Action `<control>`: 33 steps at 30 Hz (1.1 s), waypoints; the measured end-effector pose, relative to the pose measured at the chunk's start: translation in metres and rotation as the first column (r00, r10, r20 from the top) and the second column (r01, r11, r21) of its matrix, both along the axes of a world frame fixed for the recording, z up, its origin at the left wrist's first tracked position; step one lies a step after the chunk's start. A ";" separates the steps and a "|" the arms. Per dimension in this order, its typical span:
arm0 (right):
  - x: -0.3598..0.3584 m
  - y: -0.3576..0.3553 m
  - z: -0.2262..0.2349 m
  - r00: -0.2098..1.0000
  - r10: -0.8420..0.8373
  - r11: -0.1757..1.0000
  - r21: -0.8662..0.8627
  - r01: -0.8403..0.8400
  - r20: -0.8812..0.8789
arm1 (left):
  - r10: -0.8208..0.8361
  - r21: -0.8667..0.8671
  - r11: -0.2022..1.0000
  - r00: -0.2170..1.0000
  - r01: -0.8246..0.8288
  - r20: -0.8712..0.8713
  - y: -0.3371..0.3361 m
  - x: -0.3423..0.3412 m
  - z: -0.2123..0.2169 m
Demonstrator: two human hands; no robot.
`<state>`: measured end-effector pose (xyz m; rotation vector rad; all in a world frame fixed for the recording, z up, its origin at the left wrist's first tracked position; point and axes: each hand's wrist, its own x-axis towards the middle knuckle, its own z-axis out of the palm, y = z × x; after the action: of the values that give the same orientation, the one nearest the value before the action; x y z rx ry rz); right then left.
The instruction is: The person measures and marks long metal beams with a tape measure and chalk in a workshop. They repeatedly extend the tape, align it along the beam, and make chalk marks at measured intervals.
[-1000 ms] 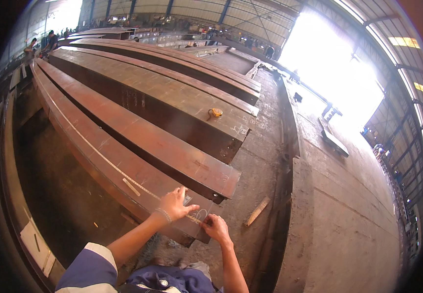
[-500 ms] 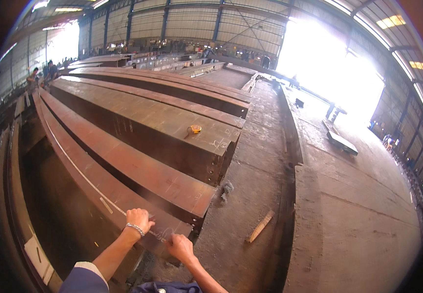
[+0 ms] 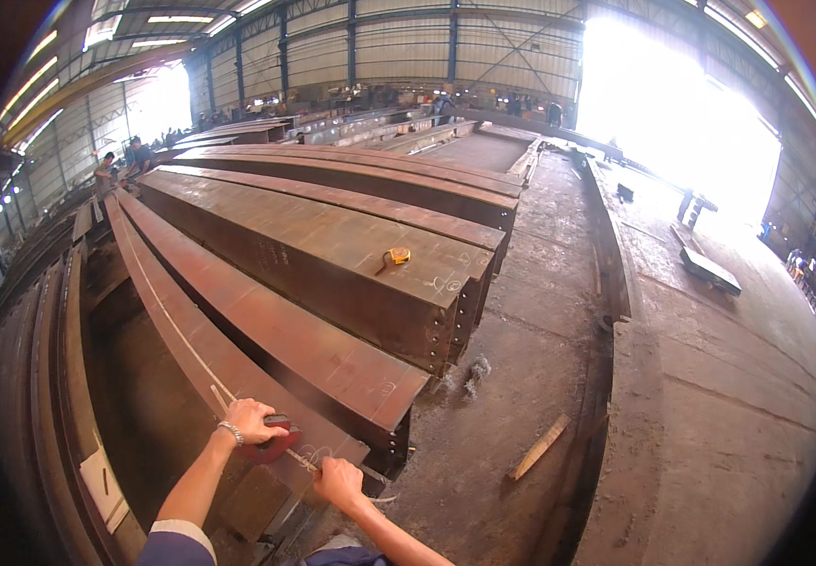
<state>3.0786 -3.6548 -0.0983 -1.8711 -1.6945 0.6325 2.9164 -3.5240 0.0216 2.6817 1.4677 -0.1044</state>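
Head view: right hand [image 3: 338, 483] pinches the tape [image 3: 301, 460] near the end of the closest beam [image 3: 262, 379]; left hand [image 3: 251, 422] clasps a red-and-black tool [image 3: 280, 435], barely visible a moment ago, likely steadying the tape; beyond, a yellow case [image 3: 399, 256] tops a wider beam [image 3: 318, 241].

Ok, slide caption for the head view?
Left hand holds a red-and-black object, right hand a tape, over a reddish beam.
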 end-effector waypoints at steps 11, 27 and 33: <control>0.009 -0.002 0.013 0.999 0.024 0.991 -0.128 -0.030 -0.047 | 0.308 -0.227 0.832 0.080 -0.505 0.948 -0.105 -0.061 -0.055; 0.085 0.038 0.061 0.863 -0.150 0.989 -0.069 0.134 -0.483 | 0.421 -0.397 0.779 -0.064 -0.486 0.905 -0.110 -0.058 -0.041; 0.129 0.069 0.065 0.965 -0.192 0.946 0.228 0.231 -0.178 | 0.483 -0.439 0.803 0.010 -0.403 0.875 -0.111 -0.065 -0.056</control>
<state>3.2078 -3.5862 -0.0333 -1.7479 -1.3809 0.4428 2.8516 -3.6353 -0.0347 1.2627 1.5049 1.3490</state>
